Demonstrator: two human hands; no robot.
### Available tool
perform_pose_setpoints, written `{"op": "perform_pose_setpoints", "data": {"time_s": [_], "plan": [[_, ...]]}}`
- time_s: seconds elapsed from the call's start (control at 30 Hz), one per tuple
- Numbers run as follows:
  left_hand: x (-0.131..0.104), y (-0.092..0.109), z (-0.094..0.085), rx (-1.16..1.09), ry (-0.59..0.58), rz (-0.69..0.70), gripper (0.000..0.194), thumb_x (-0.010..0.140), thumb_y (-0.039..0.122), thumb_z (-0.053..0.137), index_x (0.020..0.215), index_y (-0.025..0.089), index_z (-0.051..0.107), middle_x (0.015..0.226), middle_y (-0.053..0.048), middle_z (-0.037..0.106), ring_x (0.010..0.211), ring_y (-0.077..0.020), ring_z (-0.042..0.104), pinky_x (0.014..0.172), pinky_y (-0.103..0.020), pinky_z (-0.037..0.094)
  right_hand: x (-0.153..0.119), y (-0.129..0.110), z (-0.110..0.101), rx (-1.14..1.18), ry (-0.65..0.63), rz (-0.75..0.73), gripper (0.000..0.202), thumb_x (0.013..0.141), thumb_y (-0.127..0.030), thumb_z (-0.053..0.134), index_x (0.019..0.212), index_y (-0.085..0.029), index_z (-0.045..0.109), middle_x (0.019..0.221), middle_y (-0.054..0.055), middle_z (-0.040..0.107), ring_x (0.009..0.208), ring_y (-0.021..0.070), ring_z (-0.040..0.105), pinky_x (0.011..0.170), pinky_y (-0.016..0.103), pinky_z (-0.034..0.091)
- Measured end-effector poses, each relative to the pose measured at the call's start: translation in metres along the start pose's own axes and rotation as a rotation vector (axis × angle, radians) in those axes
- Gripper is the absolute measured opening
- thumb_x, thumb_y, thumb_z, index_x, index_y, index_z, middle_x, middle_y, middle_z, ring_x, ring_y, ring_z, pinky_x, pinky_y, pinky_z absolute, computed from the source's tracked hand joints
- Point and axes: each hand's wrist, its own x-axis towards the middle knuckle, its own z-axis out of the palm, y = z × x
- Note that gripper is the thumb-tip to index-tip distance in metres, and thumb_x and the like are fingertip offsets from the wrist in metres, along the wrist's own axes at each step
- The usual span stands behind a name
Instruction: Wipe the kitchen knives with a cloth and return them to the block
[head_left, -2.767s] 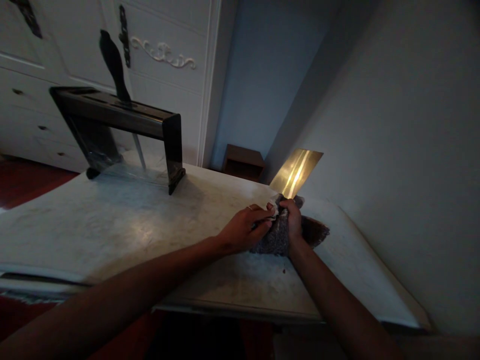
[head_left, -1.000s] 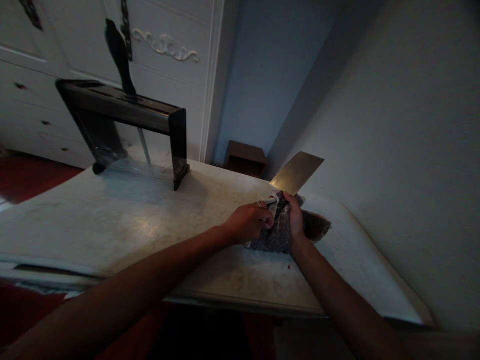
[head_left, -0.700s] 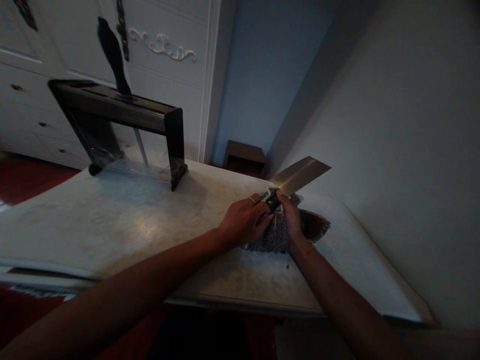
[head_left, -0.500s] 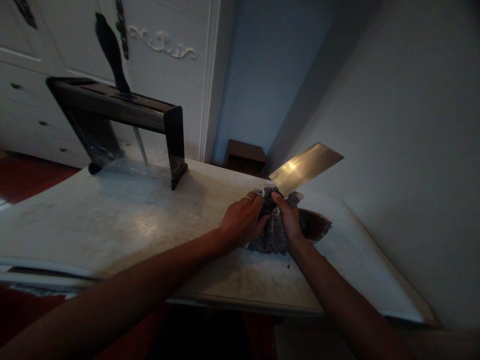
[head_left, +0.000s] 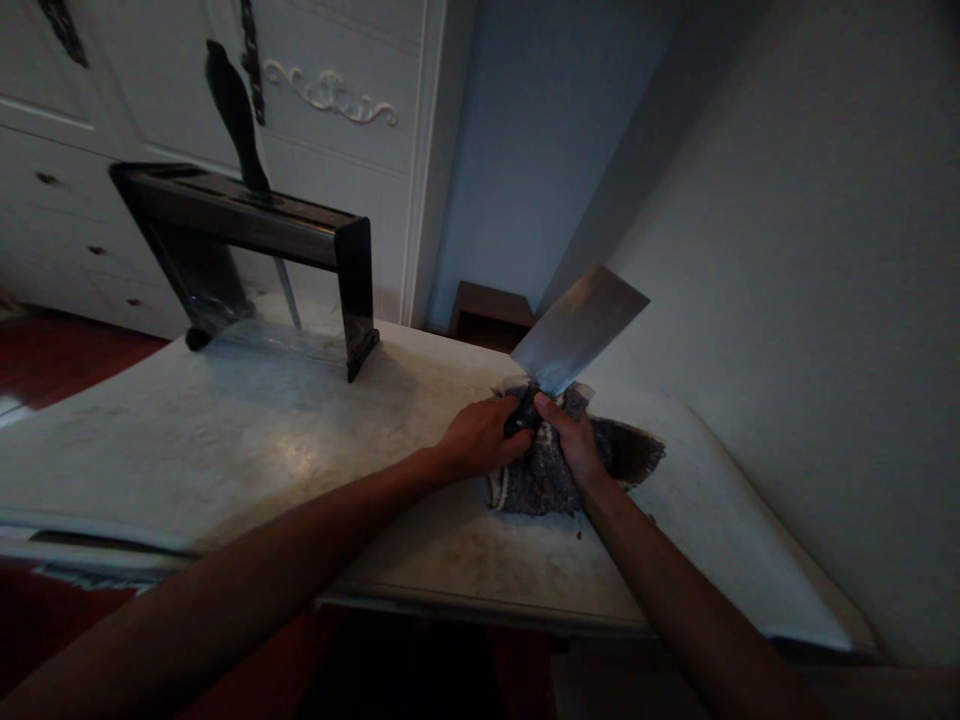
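A cleaver, its broad metal blade (head_left: 581, 330) pointing up and away to the right, stands tilted over the table. Around its black handle (head_left: 520, 416) the fingers of my left hand (head_left: 480, 437) are closed. My right hand (head_left: 574, 440) is closed on a grey, speckled cloth (head_left: 536, 488), with the thumb beside the base of the blade. The cloth is bunched under and about the handle, and part of it is hidden by my hands. To the right of my right wrist, a dark brown flap (head_left: 631, 450) with a ragged edge lies on the table.
A black knife block (head_left: 352, 290) with clear sides stands on the white table (head_left: 247, 430) at the left. One black-handled tool (head_left: 238, 115) is slotted into it. A wall (head_left: 810, 350) borders the right, white cabinets (head_left: 337, 165) the back. Small crumbs lie near the cloth.
The cleaver's blade has swung left and more upright, and no longer shines yellow. My left hand has shifted slightly, showing more of the black handle. The camera view has moved a little.
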Motion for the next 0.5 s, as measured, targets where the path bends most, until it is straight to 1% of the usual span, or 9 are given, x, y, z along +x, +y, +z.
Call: {"op": "perform_pose_setpoints", "data": {"time_s": [0.13, 0.27, 0.37, 0.43, 0.5], "plan": [[0.001, -0.003, 0.003, -0.131, 0.025, -0.006, 0.033, 0.089, 0.035, 0.046, 0.114, 0.014, 0.051, 0.101, -0.011, 0.067, 0.091, -0.0258, 0.065, 0.079, -0.033, 0.046, 0.003, 0.000, 0.001, 0.027, 0.007, 0.042, 0.045, 0.057, -0.044, 0.082, 0.092, -0.019, 0.066, 0.086, 0.000, 0.073, 0.086, 0.0236, 0.068, 0.089, 0.039, 0.052], [0.001, -0.004, 0.007, -0.185, 0.083, -0.032, 0.036, 0.089, 0.037, 0.048, 0.116, 0.013, 0.050, 0.105, -0.012, 0.066, 0.095, -0.0267, 0.064, 0.083, -0.034, 0.046, 0.005, -0.004, 0.000, 0.015, 0.058, 0.066, 0.046, 0.056, -0.048, 0.082, 0.089, -0.020, 0.066, 0.087, 0.000, 0.073, 0.090, 0.0250, 0.068, 0.088, 0.040, 0.052], [0.001, -0.006, 0.009, -0.146, 0.116, -0.110, 0.038, 0.090, 0.038, 0.047, 0.120, 0.014, 0.047, 0.103, -0.013, 0.067, 0.095, -0.0280, 0.064, 0.080, -0.036, 0.046, 0.008, -0.004, -0.005, 0.031, 0.097, 0.099, 0.045, 0.057, -0.049, 0.080, 0.088, -0.019, 0.067, 0.090, 0.002, 0.073, 0.093, 0.0250, 0.067, 0.089, 0.039, 0.052], [0.001, -0.007, 0.008, -0.082, 0.113, -0.176, 0.036, 0.090, 0.038, 0.046, 0.117, 0.015, 0.047, 0.098, -0.012, 0.068, 0.089, -0.0286, 0.065, 0.076, -0.036, 0.046, 0.011, -0.003, -0.008, 0.029, 0.133, 0.104, 0.044, 0.060, -0.050, 0.078, 0.089, -0.019, 0.067, 0.090, 0.003, 0.073, 0.094, 0.0246, 0.067, 0.090, 0.039, 0.052], [0.001, -0.008, 0.007, -0.019, 0.106, -0.217, 0.031, 0.091, 0.038, 0.045, 0.112, 0.016, 0.049, 0.094, -0.013, 0.068, 0.086, -0.0289, 0.065, 0.073, -0.036, 0.045, 0.013, -0.002, -0.010, 0.004, 0.169, 0.068, 0.043, 0.063, -0.051, 0.076, 0.090, -0.019, 0.066, 0.091, 0.003, 0.073, 0.095, 0.0239, 0.067, 0.090, 0.039, 0.051]]}}
